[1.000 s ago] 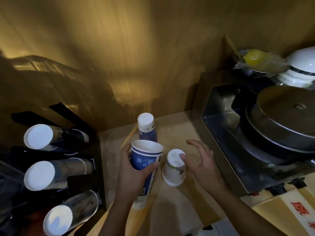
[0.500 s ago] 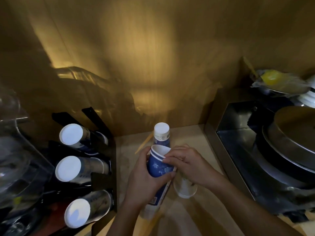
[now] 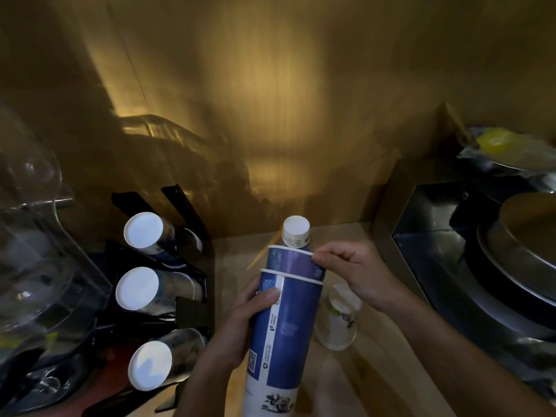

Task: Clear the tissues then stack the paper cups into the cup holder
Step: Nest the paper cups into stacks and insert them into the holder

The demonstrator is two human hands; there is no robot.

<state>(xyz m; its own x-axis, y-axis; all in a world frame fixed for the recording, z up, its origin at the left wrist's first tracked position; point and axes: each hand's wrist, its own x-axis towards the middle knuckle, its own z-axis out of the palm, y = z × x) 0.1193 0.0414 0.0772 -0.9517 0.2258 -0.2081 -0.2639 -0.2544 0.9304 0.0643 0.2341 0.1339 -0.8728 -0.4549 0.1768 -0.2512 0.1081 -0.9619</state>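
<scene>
My left hand (image 3: 240, 323) grips a tall stack of blue paper cups (image 3: 282, 335), held upright over the wooden counter. My right hand (image 3: 352, 269) pinches the rim of the top blue cup (image 3: 293, 261), which sticks partly out of the stack. Just right of the stack, a white paper cup (image 3: 338, 320) stands upside down on the counter. Behind the stack stands another upside-down cup stack (image 3: 296, 231). The black cup holder (image 3: 177, 299) at the left carries three slanted rows of cups, white bottoms facing me. No tissues are visible.
A clear plastic container (image 3: 33, 251) fills the far left. A steel appliance with a round lidded pan (image 3: 523, 251) takes up the right side, with a wrapped bowl (image 3: 505, 152) behind it. A wooden wall closes off the back. A thin wooden stick (image 3: 260, 261) lies behind the stack.
My right hand left the white cup and came to the rim of the top blue cup. That cup now sits raised out of the stack. The view moved closer and leftward.
</scene>
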